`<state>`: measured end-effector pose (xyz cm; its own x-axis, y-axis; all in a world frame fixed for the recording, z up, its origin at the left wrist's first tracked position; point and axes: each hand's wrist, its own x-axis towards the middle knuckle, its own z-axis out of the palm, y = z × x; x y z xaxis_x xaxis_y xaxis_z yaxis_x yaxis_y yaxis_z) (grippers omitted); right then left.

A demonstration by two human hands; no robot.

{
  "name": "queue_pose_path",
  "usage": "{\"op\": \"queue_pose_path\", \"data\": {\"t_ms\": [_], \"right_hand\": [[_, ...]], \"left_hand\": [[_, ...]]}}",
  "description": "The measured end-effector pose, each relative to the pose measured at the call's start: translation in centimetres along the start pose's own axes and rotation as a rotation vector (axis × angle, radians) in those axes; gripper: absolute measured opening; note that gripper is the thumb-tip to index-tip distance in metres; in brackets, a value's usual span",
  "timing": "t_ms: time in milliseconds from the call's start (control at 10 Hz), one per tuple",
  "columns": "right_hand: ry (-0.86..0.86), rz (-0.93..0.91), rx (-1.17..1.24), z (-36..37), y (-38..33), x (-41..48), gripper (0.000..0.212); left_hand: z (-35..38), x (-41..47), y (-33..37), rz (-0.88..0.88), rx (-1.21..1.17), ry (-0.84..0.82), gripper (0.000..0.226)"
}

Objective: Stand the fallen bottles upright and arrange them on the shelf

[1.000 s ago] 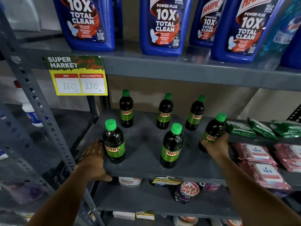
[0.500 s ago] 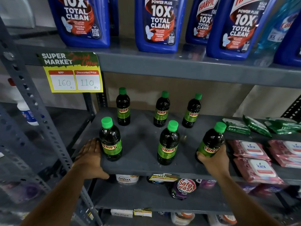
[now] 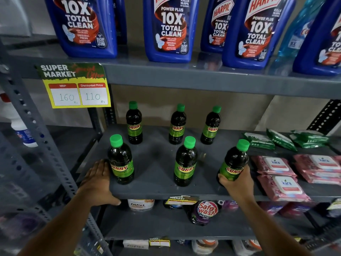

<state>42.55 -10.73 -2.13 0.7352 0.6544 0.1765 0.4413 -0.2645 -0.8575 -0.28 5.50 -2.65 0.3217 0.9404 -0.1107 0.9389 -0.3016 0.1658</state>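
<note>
Several dark Sunny bottles with green caps stand on the grey middle shelf (image 3: 156, 189). Three form a back row: back left bottle (image 3: 134, 122), back middle bottle (image 3: 177, 124), back right bottle (image 3: 211, 125). In front stand the front left bottle (image 3: 120, 163) and the front middle bottle (image 3: 185, 162). The front right bottle (image 3: 234, 159) leans slightly right near the shelf's front edge, and my right hand (image 3: 238, 183) grips its lower half. My left hand (image 3: 97, 182) lies flat on the shelf's front left corner, thumb under the edge, touching the front left bottle's side.
Large blue Harpic bottles (image 3: 169, 28) line the upper shelf above a yellow price tag (image 3: 77, 89). Pink Kara wipe packs (image 3: 282, 180) and green packs (image 3: 276, 139) lie right of the bottles. A Safewash pouch (image 3: 204, 211) and tubs sit on the shelf below. A slotted upright (image 3: 36, 135) stands left.
My right hand has drawn the front right bottle forward and rightward toward the shelf's front edge. My left hand has stayed on the shelf corner.
</note>
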Motion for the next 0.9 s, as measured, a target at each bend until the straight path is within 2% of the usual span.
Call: {"op": "queue_pose_path", "data": {"t_ms": [600,700,800,900], "right_hand": [[0.018,0.010,0.024,0.3,-0.3,-0.8,0.071],[-0.034,-0.069,0.029,-0.4,-0.8,-1.7,0.083],[-0.040,-0.228,-0.005,-1.5,-1.1,-2.3,0.091],[0.006,-0.363,-0.205,-3.1,-2.1,-3.0,0.103]], "left_hand": [[-0.4,-0.3,0.0,0.047,-0.009,0.001,0.168],[-0.5,-1.2,0.4,0.074,-0.102,0.094,0.178],[-0.9,-2.1,0.5,0.045,-0.138,0.266,0.168],[-1.1,-3.6,1.4,0.064,-0.065,0.524,0.132]]}}
